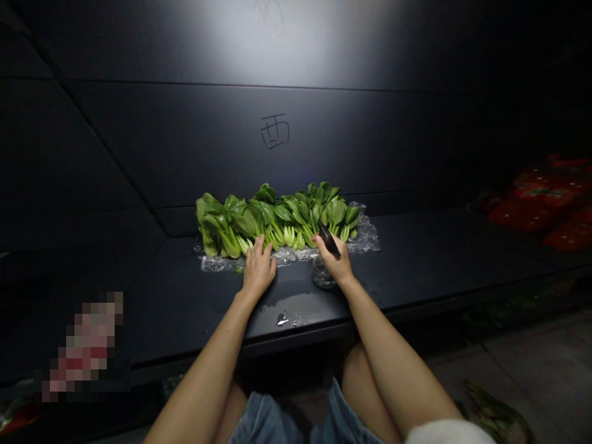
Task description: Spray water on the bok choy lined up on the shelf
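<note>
A row of bok choy (277,219) lies across the tabletop just ahead of both hands, its long axis running side to side. The leafy tops point away from the person and the pale stalks point back toward the hands, though a few plants lean at slight angles. The left hand (258,268) is open with its fingers spread, resting on the near stalks at the left of the row and gripping nothing. The right hand (333,259) is closed around a slim dark object (329,240), whose tip angles up toward the row; what the object is cannot be made out. Crumpled clear plastic film (363,237) lies beneath the row and sticks out in front of it and past its right end. Directly under the right hand stands a small clear jar (322,274), very close to the film; its contents cannot be told. A wet patch (296,305) marks the dark table (439,259) nearer the person, between the hands and the table's front edge. That edge runs just beyond the wrists, and the tabletop extends well past the right hand toward red bags (539,203) at the far right.
</note>
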Demonstrator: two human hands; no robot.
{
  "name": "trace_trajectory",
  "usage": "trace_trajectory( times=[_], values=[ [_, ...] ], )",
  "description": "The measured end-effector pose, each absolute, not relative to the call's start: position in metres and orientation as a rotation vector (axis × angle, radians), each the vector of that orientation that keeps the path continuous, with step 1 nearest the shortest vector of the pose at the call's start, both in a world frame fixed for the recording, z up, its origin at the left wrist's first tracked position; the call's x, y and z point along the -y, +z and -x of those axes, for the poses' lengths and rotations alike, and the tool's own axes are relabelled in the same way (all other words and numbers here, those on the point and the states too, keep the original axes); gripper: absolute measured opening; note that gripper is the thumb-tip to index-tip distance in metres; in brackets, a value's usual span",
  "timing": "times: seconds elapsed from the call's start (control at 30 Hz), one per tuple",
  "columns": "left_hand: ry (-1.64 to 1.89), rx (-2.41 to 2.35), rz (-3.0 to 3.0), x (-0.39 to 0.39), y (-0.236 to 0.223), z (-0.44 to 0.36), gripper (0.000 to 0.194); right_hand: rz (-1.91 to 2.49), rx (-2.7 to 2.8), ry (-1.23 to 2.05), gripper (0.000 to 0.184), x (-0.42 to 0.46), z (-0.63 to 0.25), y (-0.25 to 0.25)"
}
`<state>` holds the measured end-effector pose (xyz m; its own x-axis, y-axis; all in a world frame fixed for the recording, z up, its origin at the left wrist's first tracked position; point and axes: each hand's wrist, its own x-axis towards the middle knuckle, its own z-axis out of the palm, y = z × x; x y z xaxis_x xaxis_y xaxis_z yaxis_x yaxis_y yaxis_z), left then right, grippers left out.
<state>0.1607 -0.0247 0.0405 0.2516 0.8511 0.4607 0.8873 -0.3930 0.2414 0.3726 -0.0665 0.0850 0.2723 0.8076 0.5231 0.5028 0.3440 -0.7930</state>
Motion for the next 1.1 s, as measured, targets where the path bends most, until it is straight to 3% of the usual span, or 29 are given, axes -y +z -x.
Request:
trace_trajectory(
  times=[1.1],
  values=[
    [-0.9, 1.615, 2.482, 0.025, 0.031, -0.162, 0.045, 1.448, 1.22, 0.221, 0.04, 0.065, -0.393, 0.084]
  ],
)
